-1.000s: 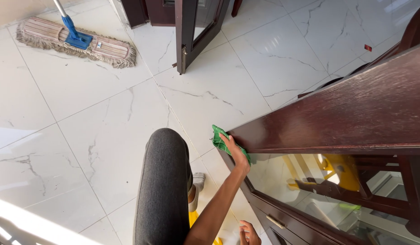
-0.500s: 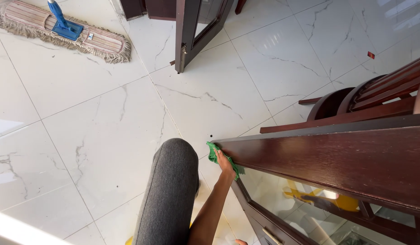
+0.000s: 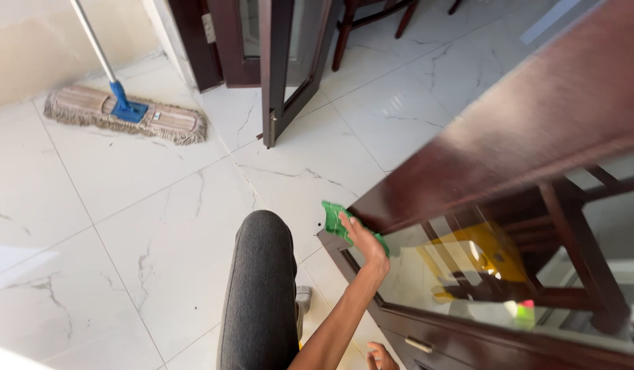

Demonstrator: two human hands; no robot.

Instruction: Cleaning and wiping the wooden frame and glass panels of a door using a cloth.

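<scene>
My left hand [image 3: 363, 241] presses a green cloth [image 3: 336, 218] against the top corner of a dark wooden door with a glass pane [image 3: 508, 137]. The door leans across the right side of the view. My forearm rises to it from the bottom middle. Only part of my right hand [image 3: 382, 356] shows at the bottom edge, resting by the door's lower frame near a small metal handle [image 3: 418, 344]; what it holds is unclear. My knee in grey trousers [image 3: 258, 288] is raised just left of my arm.
White marble floor tiles [image 3: 125, 226] spread to the left. A flat mop with a blue head [image 3: 128, 113] lies at the upper left by the wall. Another dark door leaf [image 3: 279, 68] stands upright ahead. Chair legs [image 3: 371, 17] show at the top. Yellow shapes reflect in the glass [image 3: 478, 257].
The view has shifted and the door now tilts more steeply across the frame. My left hand with the cloth stays at the door's corner. My right hand is back in view at the bottom.
</scene>
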